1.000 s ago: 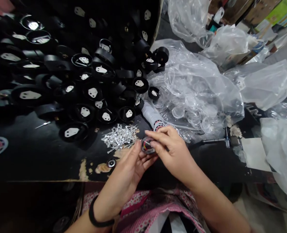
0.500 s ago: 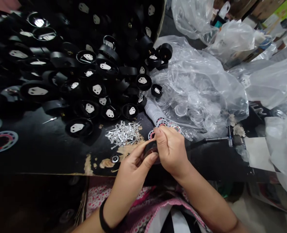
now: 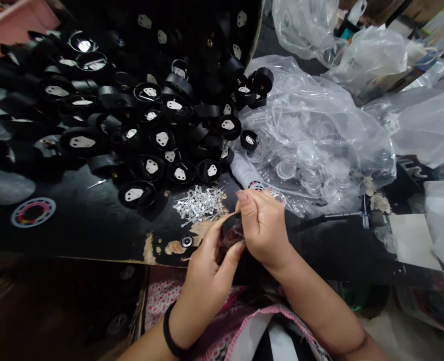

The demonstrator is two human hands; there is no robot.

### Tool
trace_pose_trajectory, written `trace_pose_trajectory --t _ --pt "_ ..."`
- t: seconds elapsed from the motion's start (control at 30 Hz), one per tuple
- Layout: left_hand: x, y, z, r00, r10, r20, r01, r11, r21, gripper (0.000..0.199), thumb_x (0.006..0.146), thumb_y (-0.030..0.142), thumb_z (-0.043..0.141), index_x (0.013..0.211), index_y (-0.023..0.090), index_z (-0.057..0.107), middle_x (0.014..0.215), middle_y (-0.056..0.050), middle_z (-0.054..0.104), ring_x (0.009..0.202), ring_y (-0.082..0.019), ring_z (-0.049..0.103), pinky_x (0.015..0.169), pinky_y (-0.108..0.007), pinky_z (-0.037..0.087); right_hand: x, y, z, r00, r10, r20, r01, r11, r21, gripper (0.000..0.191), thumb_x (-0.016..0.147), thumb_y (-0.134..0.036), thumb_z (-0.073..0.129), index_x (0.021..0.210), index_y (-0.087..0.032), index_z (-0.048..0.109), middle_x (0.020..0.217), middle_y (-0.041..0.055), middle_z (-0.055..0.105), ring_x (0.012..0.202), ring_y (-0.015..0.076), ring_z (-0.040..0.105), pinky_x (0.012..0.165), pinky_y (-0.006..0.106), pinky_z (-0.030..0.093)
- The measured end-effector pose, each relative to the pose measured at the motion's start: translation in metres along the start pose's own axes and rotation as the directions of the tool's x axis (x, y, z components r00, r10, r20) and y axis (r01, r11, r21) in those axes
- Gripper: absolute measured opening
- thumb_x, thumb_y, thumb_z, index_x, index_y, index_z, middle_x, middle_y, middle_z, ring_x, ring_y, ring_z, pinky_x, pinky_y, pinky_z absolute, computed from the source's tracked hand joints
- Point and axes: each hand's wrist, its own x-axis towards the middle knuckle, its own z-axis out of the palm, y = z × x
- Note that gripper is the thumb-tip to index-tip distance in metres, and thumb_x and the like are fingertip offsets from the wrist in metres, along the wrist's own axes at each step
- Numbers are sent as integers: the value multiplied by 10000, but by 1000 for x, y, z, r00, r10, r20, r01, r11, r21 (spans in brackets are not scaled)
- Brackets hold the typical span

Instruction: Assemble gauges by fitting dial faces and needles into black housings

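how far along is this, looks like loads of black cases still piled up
Hard to call anything finished. In hand: the left hand and right hand together grip one small round black case. Waiting: the heap of open black round cases with white inserts, the loose pile of small silver pointers and the clear plastic bag of transparent round covers.

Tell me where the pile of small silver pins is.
Head view, centre: the silver pins lie on the black table, just beyond the left hand, before the black round cases.

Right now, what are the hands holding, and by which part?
Both hands pinch one small black round part: the left hand grips its lower edge, the right hand covers its top and right side.
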Motion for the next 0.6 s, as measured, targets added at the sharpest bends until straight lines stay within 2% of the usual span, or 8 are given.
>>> trace_pose_trajectory --t 0.1,0.2,0.27,0.33,0.4,0.47,0.53,0.6 --pt "-2 3 -4 997 35 -65 -33 999 33 367 926 292 646 1290 324 609 1285 -6 699 1198 -204 642 1042 -347 490 2 -3 6 1000 25 -4 -25 994 106 445 1068 -325 296 672 -215 467 627 -10 526 621 121 516 671 275 383" --pt "2 10 -18 989 -117 -86 102 981 -164 326 883 308 712 1207 330 675 1178 14 744 1091 -179 690 956 -281 537 5 -6 8 996 33 81 -51 972 231 467 1069 -409 310 702 -211 520 655 -11 556 647 122 549 688 280 405" --pt "5 16 -28 963 -254 -87 198 893 -404 291 854 350 748 1141 326 715 1141 21 758 1054 -161 703 919 -242 551 5 -8 4 986 27 165 -74 957 281 428 1041 -505 379 838 -205 606 762 1 629 719 133 591 709 286 419" --pt "7 20 -35 933 -352 -74 242 768 -593 262 834 386 767 1085 313 743 1145 16 760 1056 -149 701 908 -216 551 3 -8 -2 963 28 267 -100 960 261 399 977 -577 498 1001 -203 633 909 23 676 813 154 614 740 301 427" --pt "7 22 -35 908 -420 -18 297 671 -680 253 810 401 789 1041 303 758 1135 14 762 1022 -134 702 866 -187 553 -1 -8 -7 926 18 376 -99 976 196 408 931 -589 576 1020 -194 628 951 35 681 852 174 609 759 320 422" --pt "6 21 -32 887 -458 60 368 621 -692 270 784 436 805 1014 300 763 1095 14 769 959 -128 705 821 -180 559 -5 -7 -11 891 3 455 -75 987 141 368 945 -552 574 939 -187 621 915 36 677 831 178 596 764 332 409" --pt "8 19 -29 888 -455 67 385 655 -650 293 818 497 754 1035 300 754 1113 6 763 969 -145 698 838 -214 558 -8 -7 -15 878 1 478 -48 995 86 333 956 -504 575 879 -182 606 876 33 666 789 173 576 756 336 391" --pt "12 17 -30 936 -351 -26 289 810 -511 341 898 536 642 1132 300 719 1178 -15 740 1057 -178 671 910 -267 533 -8 -8 -20 858 -5 513 -14 999 32 297 929 -464 628 854 -177 603 838 23 657 748 165 557 740 335 368"
